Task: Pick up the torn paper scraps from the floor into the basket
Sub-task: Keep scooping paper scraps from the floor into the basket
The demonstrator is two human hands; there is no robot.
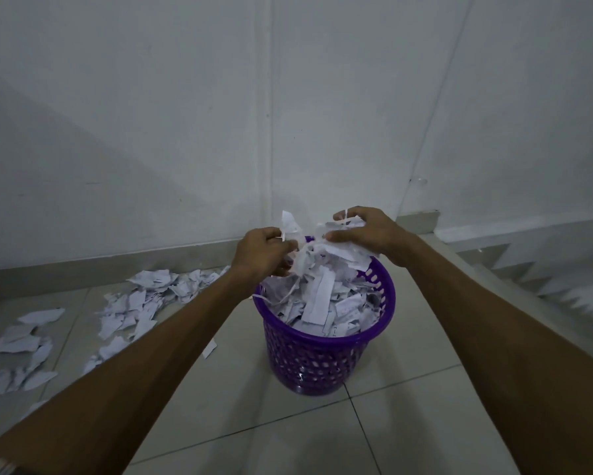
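Paper scraps (pixel 317 269): both hands, left hand (pixel 264 252) & right hand (pixel 363 234), fingers curled round a bundle over near-full basket (pixel 319 358). Loose scraps (pixel 134 303) litter floor (pixel 408 423) by left wall edge, approx half left.

A pale, glossy tiled floor (pixel 408 423) with thin dark grout lines carries everything. A round purple plastic basket (pixel 317 365) with a perforated wall stands upright on it, near the foot of the far wall, filled above its rim with white torn paper. Loose white torn paper scraps (pixel 141 303) lie scattered over the tiles to the left of the basket, thickest along the floor's far edge and trailing toward its left edge. One single narrow scrap (pixel 210 348) lies apart, between that scatter and the basket.
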